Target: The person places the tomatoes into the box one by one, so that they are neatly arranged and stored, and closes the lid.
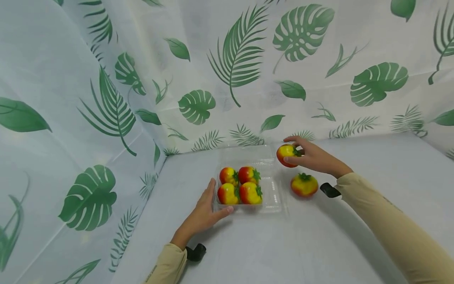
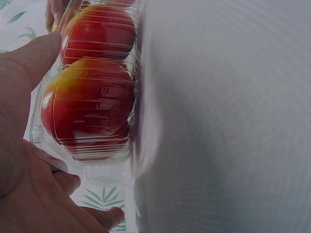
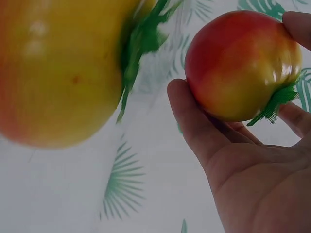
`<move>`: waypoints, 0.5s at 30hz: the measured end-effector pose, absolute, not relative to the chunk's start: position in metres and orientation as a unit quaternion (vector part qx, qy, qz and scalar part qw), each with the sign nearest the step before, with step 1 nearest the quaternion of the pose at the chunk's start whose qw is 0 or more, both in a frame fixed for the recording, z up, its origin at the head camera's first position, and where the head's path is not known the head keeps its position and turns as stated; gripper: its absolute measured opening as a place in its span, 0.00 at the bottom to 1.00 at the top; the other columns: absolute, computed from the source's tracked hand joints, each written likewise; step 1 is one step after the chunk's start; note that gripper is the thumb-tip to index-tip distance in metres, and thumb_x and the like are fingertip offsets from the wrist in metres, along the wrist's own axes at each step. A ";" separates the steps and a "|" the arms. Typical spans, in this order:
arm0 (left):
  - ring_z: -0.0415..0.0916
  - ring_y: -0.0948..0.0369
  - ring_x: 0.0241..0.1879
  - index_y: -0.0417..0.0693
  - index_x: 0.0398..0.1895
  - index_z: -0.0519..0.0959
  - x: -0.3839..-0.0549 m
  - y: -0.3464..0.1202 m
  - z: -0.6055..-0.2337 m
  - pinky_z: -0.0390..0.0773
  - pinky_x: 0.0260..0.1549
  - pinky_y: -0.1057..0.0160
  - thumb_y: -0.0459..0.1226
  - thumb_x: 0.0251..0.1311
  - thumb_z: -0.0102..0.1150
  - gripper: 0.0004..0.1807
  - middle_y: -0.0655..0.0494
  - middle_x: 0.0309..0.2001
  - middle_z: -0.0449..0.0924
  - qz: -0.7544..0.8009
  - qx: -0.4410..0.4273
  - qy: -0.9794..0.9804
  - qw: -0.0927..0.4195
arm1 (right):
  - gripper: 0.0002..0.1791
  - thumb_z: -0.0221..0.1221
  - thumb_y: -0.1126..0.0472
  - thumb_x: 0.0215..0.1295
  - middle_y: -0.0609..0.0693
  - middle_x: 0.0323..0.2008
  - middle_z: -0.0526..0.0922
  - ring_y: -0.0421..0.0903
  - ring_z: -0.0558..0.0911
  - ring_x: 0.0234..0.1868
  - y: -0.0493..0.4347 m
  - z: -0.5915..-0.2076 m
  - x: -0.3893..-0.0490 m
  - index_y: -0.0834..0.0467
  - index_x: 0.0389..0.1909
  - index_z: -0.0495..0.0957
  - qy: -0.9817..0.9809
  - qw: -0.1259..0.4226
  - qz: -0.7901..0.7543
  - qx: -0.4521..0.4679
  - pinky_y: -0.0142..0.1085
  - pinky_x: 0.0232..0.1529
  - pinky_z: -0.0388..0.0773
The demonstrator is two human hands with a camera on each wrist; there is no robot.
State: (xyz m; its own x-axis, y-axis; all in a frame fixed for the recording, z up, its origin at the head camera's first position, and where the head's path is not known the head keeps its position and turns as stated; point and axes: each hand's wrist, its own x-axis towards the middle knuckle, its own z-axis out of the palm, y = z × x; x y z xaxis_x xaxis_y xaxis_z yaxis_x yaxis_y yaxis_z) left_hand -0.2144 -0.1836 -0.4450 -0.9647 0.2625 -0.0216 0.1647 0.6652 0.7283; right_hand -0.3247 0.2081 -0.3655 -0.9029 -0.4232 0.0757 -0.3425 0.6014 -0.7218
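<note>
My right hand (image 1: pixel 310 157) holds a red-and-yellow persimmon (image 1: pixel 287 155) with a green leafy top, raised behind and right of a clear plastic box. In the right wrist view, the fingers and thumb span this persimmon (image 3: pixel 238 68). Several similar persimmons (image 1: pixel 250 193) sit together in the left part of the box (image 1: pixel 272 197). My left hand (image 1: pixel 203 211) rests against the box's front left corner, fingers along the left side and thumb at the front. Through the ribbed wall, the left wrist view shows persimmons (image 2: pixel 95 104) close to the thumb.
Another persimmon (image 1: pixel 304 185) lies on the white tabletop (image 1: pixel 269 244), right of the box and below my right hand. Behind the box its transparent lid (image 1: pixel 244 154) is folded back. A leaf-print curtain (image 1: pixel 198 71) borders the table at the back and left.
</note>
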 end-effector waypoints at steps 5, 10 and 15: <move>0.40 0.45 0.85 0.48 0.89 0.38 -0.214 -0.185 -0.445 0.47 0.78 0.36 0.65 0.64 0.67 0.65 0.48 0.88 0.37 0.388 0.118 0.912 0.059 | 0.36 0.66 0.47 0.76 0.62 0.68 0.72 0.68 0.74 0.66 0.196 -0.362 -0.319 0.56 0.76 0.67 0.885 0.041 -0.403 -0.231 0.60 0.61 0.81; 0.39 0.45 0.85 0.48 0.89 0.38 -0.214 -0.185 -0.444 0.47 0.78 0.36 0.65 0.64 0.67 0.65 0.49 0.88 0.36 0.387 0.116 0.913 0.062 | 0.35 0.67 0.47 0.74 0.62 0.67 0.74 0.66 0.77 0.66 0.188 -0.362 -0.313 0.57 0.74 0.67 0.874 0.044 -0.422 -0.237 0.58 0.61 0.81; 0.39 0.45 0.85 0.49 0.89 0.37 -0.214 -0.184 -0.444 0.47 0.78 0.36 0.66 0.64 0.67 0.66 0.49 0.88 0.36 0.389 0.117 0.912 0.065 | 0.36 0.68 0.47 0.74 0.61 0.66 0.77 0.63 0.78 0.66 0.182 -0.368 -0.310 0.58 0.74 0.67 0.866 0.043 -0.434 -0.244 0.57 0.63 0.80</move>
State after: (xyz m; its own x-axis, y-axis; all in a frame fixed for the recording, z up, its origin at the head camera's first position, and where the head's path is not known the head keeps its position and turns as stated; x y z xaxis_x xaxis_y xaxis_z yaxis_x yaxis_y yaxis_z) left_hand -0.2142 -0.1838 -0.4439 -0.9644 0.2631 -0.0278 0.1621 0.6709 0.7236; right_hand -0.3102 0.1825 -0.3679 -0.8775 -0.4598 0.1364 -0.3843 0.5038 -0.7736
